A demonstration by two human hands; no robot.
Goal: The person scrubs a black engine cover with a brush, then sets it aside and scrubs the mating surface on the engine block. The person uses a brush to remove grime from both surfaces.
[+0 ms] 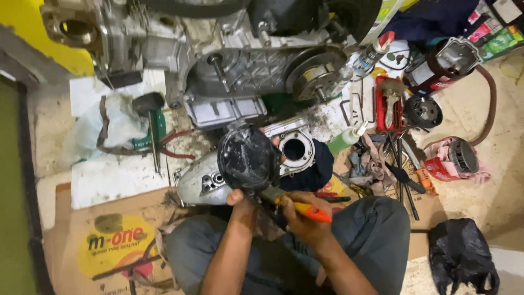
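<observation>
Black greasy engine part (248,158) held up over lap, above knees, so its underside faces worker. Left hand (240,203) closed on its lower edge, steadying. Right hand (299,214) wrapped around orange-handled tool (305,210), tip at part. Silver crankcase cover (199,183) on floor just behind; cardboard (103,240) underneath catches grime.

Floor (507,136): pale, gritty stone, stained. Flattened cardboard (82,218) covers the near left; a white sheet (109,175), dirt-speckled, lies above it. On the sheet: rubber mallet (150,109) with green handle, beside crumpled clear plastic (103,125). An engine (229,65) sits at the top centre, crankcase open. A silver cover (199,183) rests just below it. To the right, a green squeeze bottle (346,139) on its side, a rag (371,161), loose screwdrivers (406,180), a red tray (388,104) holding a wrench. Further right, a black round part (423,112). Black plastic bag (461,254) at the near right corner.
</observation>
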